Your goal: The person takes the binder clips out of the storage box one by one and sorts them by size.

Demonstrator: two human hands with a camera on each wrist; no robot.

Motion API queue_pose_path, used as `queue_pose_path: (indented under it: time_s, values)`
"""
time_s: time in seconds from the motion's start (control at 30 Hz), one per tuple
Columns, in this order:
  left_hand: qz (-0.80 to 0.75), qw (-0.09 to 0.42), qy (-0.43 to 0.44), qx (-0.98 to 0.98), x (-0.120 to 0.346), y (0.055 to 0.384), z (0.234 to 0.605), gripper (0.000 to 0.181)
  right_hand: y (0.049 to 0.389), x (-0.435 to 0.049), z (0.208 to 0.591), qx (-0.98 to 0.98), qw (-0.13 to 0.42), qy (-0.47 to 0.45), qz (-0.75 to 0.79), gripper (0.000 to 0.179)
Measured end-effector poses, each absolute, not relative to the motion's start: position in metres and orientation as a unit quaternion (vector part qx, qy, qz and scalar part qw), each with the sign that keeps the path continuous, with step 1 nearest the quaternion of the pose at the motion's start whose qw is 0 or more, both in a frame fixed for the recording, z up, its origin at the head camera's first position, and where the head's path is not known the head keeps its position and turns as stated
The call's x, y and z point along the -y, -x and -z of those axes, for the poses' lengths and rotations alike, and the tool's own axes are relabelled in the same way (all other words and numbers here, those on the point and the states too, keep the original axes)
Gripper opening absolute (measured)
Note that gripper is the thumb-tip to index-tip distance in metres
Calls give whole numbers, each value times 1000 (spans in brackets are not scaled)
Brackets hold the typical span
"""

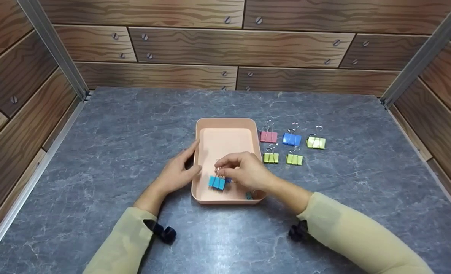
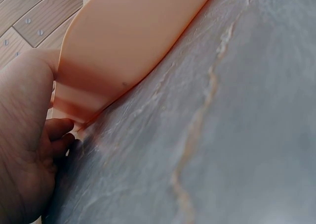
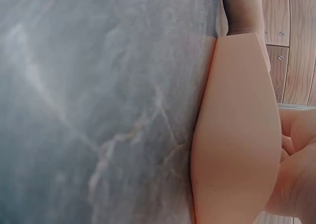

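My right hand (image 1: 248, 173) pinches the wire handles of a light blue binder clip (image 1: 217, 182) between thumb and fingertips, inside a peach tray (image 1: 225, 125). Behind that clip a darker blue clip (image 1: 228, 180) is mostly hidden. In the tray's near right corner lies a teal clip (image 1: 249, 195), partly covered by the wall and shadow. On the tray's left side my left hand (image 1: 178, 171) grips the wall, thumb over the rim and fingers along the outside. The left wrist view shows this hand (image 2: 29, 135) at the tray wall (image 2: 123, 36). The right wrist view hides the clips behind the wall (image 3: 234, 125).
Right of the tray, several binder clips stand in two rows: a pink clip (image 1: 269, 137), a blue clip (image 1: 292, 139) and a yellow-green clip (image 1: 316, 142) behind, two smaller yellow-green clips (image 1: 271, 158) in front. Wood-patterned walls (image 1: 240, 47) enclose the grey marbled table (image 1: 134, 114).
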State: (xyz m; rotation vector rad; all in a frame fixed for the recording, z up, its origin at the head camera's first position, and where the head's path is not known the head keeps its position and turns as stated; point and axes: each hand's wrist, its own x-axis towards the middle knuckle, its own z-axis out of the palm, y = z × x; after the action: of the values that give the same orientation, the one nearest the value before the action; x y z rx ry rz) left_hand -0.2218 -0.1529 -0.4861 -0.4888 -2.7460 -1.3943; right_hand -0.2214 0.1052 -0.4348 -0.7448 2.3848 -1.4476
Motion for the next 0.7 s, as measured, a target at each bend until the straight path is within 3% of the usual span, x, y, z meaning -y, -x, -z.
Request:
queue_pose_path:
  time_s: [0.7]
  values:
    - [448,24,155,880,152,221,486,80,232,-141,410,-784,124,279,540,20]
